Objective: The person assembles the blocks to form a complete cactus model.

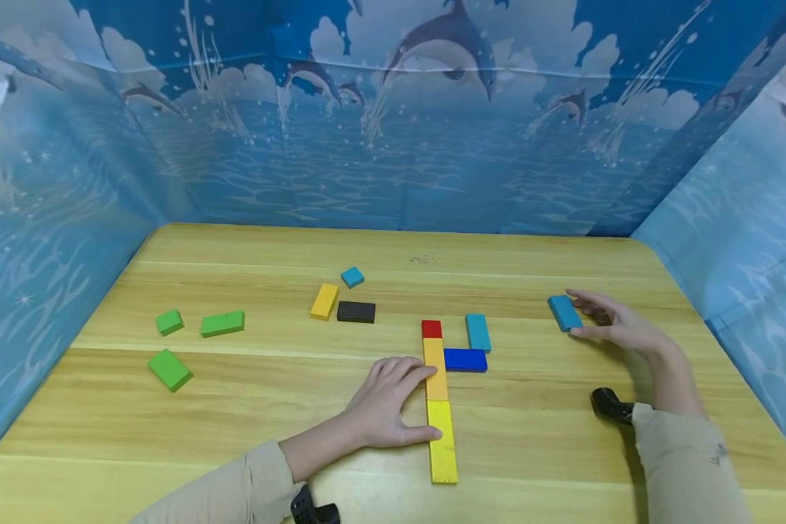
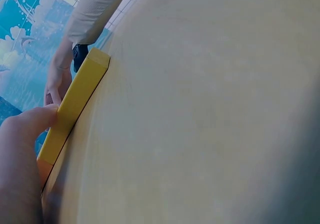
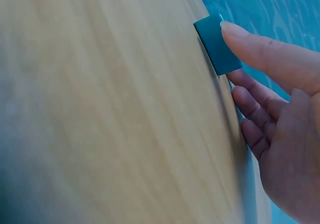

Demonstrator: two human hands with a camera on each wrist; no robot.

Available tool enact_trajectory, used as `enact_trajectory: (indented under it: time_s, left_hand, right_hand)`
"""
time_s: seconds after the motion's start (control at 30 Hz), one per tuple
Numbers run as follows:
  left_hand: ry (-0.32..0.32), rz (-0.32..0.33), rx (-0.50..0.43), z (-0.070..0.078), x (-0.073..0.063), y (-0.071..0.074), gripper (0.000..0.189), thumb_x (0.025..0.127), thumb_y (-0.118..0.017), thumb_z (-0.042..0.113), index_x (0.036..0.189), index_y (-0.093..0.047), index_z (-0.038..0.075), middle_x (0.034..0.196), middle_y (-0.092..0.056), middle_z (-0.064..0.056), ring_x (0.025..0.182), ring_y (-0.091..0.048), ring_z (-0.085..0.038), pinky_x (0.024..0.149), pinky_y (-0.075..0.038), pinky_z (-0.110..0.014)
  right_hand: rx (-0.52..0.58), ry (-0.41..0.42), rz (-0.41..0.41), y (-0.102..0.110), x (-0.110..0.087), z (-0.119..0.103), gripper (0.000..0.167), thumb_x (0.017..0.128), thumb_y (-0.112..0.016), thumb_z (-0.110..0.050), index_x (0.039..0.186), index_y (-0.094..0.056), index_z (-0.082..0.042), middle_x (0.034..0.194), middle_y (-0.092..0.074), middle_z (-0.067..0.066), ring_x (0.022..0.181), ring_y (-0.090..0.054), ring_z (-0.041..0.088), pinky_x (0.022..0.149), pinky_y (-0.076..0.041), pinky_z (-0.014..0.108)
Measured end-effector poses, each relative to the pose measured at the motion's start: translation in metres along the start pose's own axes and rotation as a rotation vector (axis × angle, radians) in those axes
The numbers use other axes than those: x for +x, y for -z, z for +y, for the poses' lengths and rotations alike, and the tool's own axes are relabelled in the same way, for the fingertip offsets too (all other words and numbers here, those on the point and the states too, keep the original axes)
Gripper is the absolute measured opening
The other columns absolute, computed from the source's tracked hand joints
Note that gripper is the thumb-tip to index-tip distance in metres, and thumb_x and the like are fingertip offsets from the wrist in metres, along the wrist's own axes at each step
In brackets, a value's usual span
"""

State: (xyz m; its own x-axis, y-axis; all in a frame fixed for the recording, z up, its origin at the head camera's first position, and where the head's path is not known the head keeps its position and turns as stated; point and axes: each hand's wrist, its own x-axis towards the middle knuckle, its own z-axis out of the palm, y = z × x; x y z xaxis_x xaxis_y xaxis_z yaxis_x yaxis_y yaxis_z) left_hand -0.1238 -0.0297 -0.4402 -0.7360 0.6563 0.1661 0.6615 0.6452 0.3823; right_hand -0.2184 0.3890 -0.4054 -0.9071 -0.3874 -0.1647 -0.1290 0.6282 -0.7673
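Note:
My left hand (image 1: 386,407) rests at the left side of a straight row of blocks, its fingertips on the orange block (image 1: 436,382) and its thumb on the yellow block (image 1: 442,458). A red block (image 1: 431,330) tops the row's far end. To the row's right, a dark blue block (image 1: 466,360) lies crosswise against the orange one, and a light blue block (image 1: 478,332) extends away from its far side. Over at the right, my right hand (image 1: 618,324) holds another light blue block (image 1: 565,313) between thumb and index finger; its other fingers are curled behind.
Three green blocks, one of them longer (image 1: 223,324), lie at the left. Behind the row's left are an amber block (image 1: 324,302), a black block (image 1: 356,312) and a small light blue block (image 1: 352,276). Dolphin-print curtains (image 1: 399,160) enclose the wooden table (image 1: 268,397).

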Motion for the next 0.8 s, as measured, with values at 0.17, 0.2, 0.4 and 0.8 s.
enact_trajectory:
  time_s: [0.17,0.2,0.4,0.8]
  left_hand:
    - [0.001,-0.003,-0.001,0.000,0.000,0.001,0.079,0.075,-0.054,0.067,0.137,-0.040,0.020,0.129,-0.042,0.001,0.118,-0.036,-0.017,0.100,-0.026,-0.039]
    - [0.002,-0.004,-0.001,0.000,0.001,0.001,0.079,0.075,-0.054,0.067,0.137,-0.040,0.020,0.129,-0.042,0.001,0.118,-0.035,-0.017,0.100,-0.026,-0.039]
    - [0.005,-0.008,-0.002,0.000,0.001,0.001,0.078,0.075,-0.054,0.066,0.136,-0.040,0.020,0.129,-0.042,0.001,0.118,-0.035,-0.017,0.100,-0.026,-0.039]
    - [0.007,-0.013,0.001,0.001,-0.001,0.001,0.078,0.075,-0.054,0.066,0.137,-0.040,0.020,0.129,-0.042,0.001,0.117,-0.036,-0.017,0.100,-0.027,-0.039]
  right_hand:
    - [0.005,-0.026,-0.029,0.001,0.003,-0.001,0.070,0.091,-0.058,-0.022,0.146,-0.018,-0.007,0.143,-0.022,0.024,0.122,-0.027,0.035,0.083,-0.033,0.015]
    - [0.005,-0.036,-0.027,0.002,0.004,-0.001,0.070,0.090,-0.058,-0.022,0.146,-0.018,-0.007,0.142,-0.023,0.023,0.121,-0.028,0.034,0.083,-0.034,0.015]
    - [0.005,-0.069,0.030,-0.001,0.006,0.000,0.068,0.088,-0.061,-0.025,0.143,-0.027,-0.004,0.133,-0.033,0.016,0.109,-0.036,0.014,0.081,-0.036,0.017]
    - [-0.064,-0.053,0.135,-0.018,0.031,-0.021,0.063,0.083,-0.068,-0.027,0.132,-0.040,0.000,0.106,-0.049,0.013,0.085,-0.047,0.014,0.069,-0.042,0.024]
